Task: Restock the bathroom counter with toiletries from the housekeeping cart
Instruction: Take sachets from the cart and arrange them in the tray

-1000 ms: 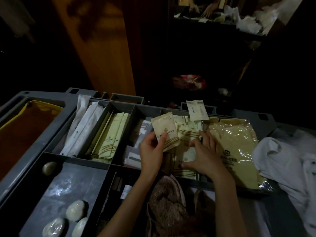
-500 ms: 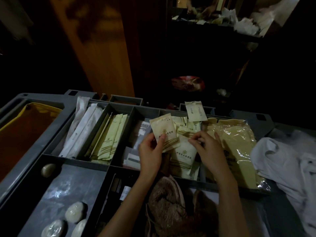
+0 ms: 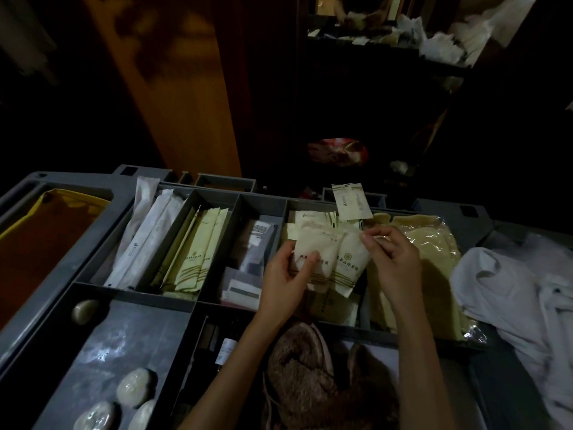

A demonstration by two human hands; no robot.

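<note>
The grey housekeeping cart tray is divided into compartments of toiletry packets. My left hand grips a cream sachet with its thumb across the front. Beside that sachet, a second cream sachet is pinched at its top corner by my right hand. Both sachets are lifted over the compartment of like sachets. One pale sachet stands upright at the back rim.
White long packets and cream long packets fill the left compartments. Wrapped soaps lie at front left. A bagged cream item and white linen sit right. A brown fuzzy cloth lies near me.
My right hand rose from the sachet pile, pinching a second sachet, and brought it up beside the one in my left hand.
</note>
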